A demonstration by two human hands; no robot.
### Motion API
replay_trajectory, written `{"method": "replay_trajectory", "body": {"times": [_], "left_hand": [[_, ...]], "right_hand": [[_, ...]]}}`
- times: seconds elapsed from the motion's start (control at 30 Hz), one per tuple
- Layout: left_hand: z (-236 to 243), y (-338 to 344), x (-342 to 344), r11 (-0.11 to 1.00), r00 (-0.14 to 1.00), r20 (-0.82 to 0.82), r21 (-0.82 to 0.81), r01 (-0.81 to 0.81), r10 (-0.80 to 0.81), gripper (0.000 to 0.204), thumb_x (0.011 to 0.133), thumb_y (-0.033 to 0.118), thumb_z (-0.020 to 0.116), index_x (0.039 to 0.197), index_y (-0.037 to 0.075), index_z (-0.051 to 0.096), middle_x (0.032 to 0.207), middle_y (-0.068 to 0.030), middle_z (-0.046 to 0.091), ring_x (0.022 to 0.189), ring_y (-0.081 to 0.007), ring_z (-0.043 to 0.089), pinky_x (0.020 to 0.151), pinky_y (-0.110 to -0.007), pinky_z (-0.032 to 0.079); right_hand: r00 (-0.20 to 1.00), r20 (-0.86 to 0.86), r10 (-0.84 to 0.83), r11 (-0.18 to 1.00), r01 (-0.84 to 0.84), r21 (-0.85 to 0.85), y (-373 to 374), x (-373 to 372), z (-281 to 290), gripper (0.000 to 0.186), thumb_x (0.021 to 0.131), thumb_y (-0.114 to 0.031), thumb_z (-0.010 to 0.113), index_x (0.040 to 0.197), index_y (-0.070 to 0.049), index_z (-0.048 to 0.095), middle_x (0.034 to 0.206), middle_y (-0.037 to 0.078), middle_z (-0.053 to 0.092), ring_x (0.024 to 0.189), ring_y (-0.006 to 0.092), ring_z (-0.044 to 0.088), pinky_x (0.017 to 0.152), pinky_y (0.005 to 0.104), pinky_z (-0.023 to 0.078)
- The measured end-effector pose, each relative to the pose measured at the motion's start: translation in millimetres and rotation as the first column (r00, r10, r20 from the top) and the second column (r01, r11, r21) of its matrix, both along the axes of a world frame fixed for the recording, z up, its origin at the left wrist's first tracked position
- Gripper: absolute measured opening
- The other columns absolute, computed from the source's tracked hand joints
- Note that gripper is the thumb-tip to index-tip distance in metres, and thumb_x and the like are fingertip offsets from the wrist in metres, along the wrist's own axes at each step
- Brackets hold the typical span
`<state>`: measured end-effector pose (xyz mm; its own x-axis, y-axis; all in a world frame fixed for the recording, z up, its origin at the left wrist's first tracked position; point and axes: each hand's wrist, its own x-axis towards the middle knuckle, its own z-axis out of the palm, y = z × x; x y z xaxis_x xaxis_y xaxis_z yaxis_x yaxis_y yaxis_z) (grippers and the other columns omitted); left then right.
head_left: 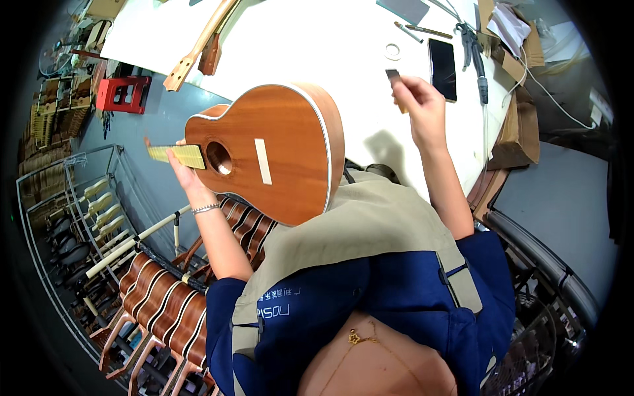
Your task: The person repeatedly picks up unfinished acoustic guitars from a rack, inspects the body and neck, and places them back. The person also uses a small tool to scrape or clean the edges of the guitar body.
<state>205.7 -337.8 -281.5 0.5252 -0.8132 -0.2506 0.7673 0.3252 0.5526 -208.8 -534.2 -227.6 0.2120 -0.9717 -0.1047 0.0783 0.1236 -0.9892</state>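
An unstrung ukulele (290,142) with a brown wood body and pale edge binding lies tilted across my lap, its rounded end against my apron. A pale strip (263,161) sits on its top, beyond the sound hole. My left hand (183,173) is closed around the neck from below, beside the yellow-covered fretboard (177,156), whose far end is blurred. Above the white table, apart from the ukulele, my right hand (421,105) pinches a small scraper-like tool with a flat dark end (392,74); its lower part is mostly hidden by my fingers.
On the white table (370,39) lie a phone (442,69), a tape roll (393,51), pens (409,32) and an air blow gun (470,49). Another neck (191,59) overhangs its left edge. A red stool (123,94) and a rack of ukulele bodies (162,303) stand left.
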Motion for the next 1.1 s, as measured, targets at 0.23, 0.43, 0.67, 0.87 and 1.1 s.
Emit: {"method": "replay_trajectory", "body": {"times": [0.23,0.43,0.67,0.87,1.1], "left_hand": [[22.7,-15.3,-42.0,0.762,0.840,0.276,0.357,-0.541,0.467,0.044,0.092,0.044,0.033,0.099,0.005,0.051,0.105,-0.0087,0.056,0.101,-0.0228,0.052,0.091,-0.039,0.043],[47.1,-32.6,-73.1,0.732,0.842,0.209,0.419,-0.537,0.498,0.057,0.093,0.047,0.025,0.113,0.000,0.048,0.110,-0.0117,0.054,0.108,-0.0256,0.050,0.094,-0.044,0.041],[57.3,-40.2,-85.6,0.760,0.847,0.189,0.378,-0.529,0.496,0.055,0.093,0.047,0.025,0.109,0.000,0.049,0.113,-0.0144,0.052,0.108,-0.0296,0.049,0.094,-0.047,0.040],[63.7,-40.8,-100.2,0.793,0.831,0.269,0.262,-0.550,0.487,0.043,0.094,0.042,0.029,0.105,0.002,0.043,0.111,-0.0161,0.051,0.107,-0.0292,0.049,0.095,-0.047,0.039],[94.5,-57.6,-140.2,0.773,0.735,0.457,0.143,-0.617,0.502,0.037,0.094,0.038,0.031,0.099,0.003,0.044,0.114,-0.0189,0.050,0.108,-0.0282,0.048,0.096,-0.045,0.038]], "right_hand": [[0.715,-0.631,-0.302,0.901,-0.004,-0.434,-64.4,-5.9,-127.2,0.033,0.086,-0.017,0.055,0.116,-0.002,0.053,0.111,0.012,0.054,0.101,0.0204,0.053,0.086,0.0300,0.042],[0.898,0.029,0.439,0.896,-0.440,0.056,-3.0,38.4,-56.8,0.070,0.088,-0.060,0.014,0.134,-0.011,0.035,0.137,0.016,0.032,0.129,0.0276,0.026,0.106,0.0394,0.019],[0.892,0.150,0.426,0.889,-0.444,0.111,14.1,53.5,-37.0,0.081,0.083,-0.067,0.014,0.138,-0.008,0.024,0.115,0.012,0.045,0.101,0.0183,0.047,0.093,0.0374,0.038],[0.898,0.211,0.385,0.887,-0.423,0.186,17.6,49.3,-37.9,0.079,0.084,-0.065,0.012,0.138,-0.008,0.023,0.135,0.013,0.034,0.125,0.0229,0.033,0.102,0.0370,0.027],[0.942,0.287,0.175,0.916,-0.263,0.302,22.0,44.6,-56.8,0.080,0.084,-0.064,0.010,0.134,-0.003,0.027,0.136,0.012,0.032,0.126,0.0227,0.030,0.104,0.0369,0.024]]}}
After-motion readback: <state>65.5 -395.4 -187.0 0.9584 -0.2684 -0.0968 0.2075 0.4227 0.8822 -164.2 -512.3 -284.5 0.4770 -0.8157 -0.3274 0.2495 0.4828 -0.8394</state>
